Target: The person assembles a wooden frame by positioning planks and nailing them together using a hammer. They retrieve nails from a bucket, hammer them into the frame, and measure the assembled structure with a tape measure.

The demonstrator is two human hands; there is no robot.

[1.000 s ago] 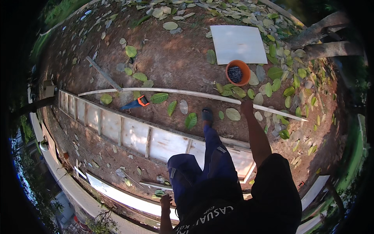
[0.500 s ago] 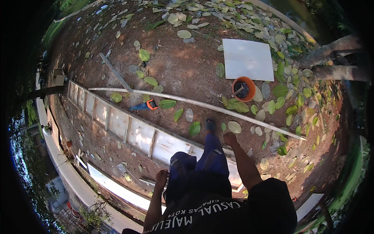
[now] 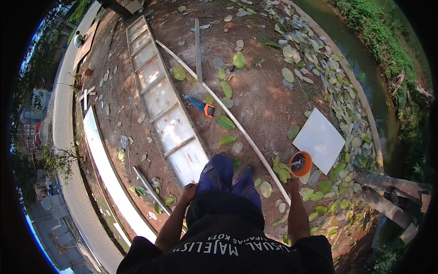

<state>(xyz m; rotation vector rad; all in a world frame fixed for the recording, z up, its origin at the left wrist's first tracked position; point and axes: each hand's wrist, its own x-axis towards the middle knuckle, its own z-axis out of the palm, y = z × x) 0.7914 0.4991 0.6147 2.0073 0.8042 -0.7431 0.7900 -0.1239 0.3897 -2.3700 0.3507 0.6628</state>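
Observation:
My left hand (image 3: pixel 189 190) hangs beside my left thigh, its fingers curled, with no object showing in it. My right hand (image 3: pixel 292 184) is closed with nothing visible in it, over the near end of a long thin wooden strip (image 3: pixel 242 129) on the ground and just short of an orange bucket (image 3: pixel 310 170). Inside the bucket lie many small dark pieces, perhaps nails, and a hammer (image 3: pixel 296 163). Ahead of my knees stretches a long wooden frame with crosspieces and a pale panel (image 3: pixel 172 129). Between frame and strip lies a handsaw (image 3: pixel 199 105) with an orange-and-black handle.
A white square board (image 3: pixel 321 139) lies behind the bucket. A short plank (image 3: pixel 198 50) touches the strip. At left are a long white panel (image 3: pixel 105 160), a narrow wooden length (image 3: pixel 150 188) and a paved path (image 3: pixel 68 137). A tree trunk (image 3: pixel 385 205) stands right; leaves litter the soil.
My view has turned left, so the frame and strip now run more away from me. My right hand appears closer to the bucket; both hands stay curled. The ground objects look unmoved.

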